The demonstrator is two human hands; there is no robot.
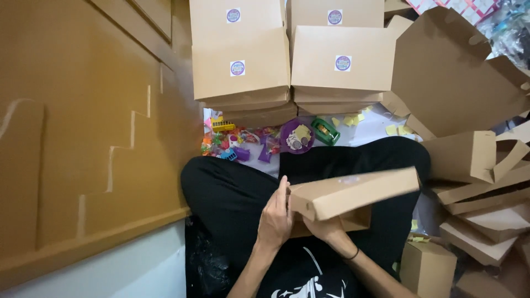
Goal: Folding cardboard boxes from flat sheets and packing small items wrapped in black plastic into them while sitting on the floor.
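I hold a flat brown cardboard box [353,192] over my lap, its lid tilted slightly up to the right. My left hand [274,217] presses flat against the box's left end, fingers pointing up. My right hand [327,228] is under the box, gripping it from below; a dark band sits on that wrist. My crossed legs in black trousers [232,193] lie beneath the box.
Stacks of closed brown boxes with round stickers [240,60] [338,63] stand ahead. Small colourful toys [232,140], a purple dish [297,137] and a green tape dispenser [326,131] lie on the floor. Unfolded boxes [475,165] pile up at right; a brown wooden panel [83,127] at left.
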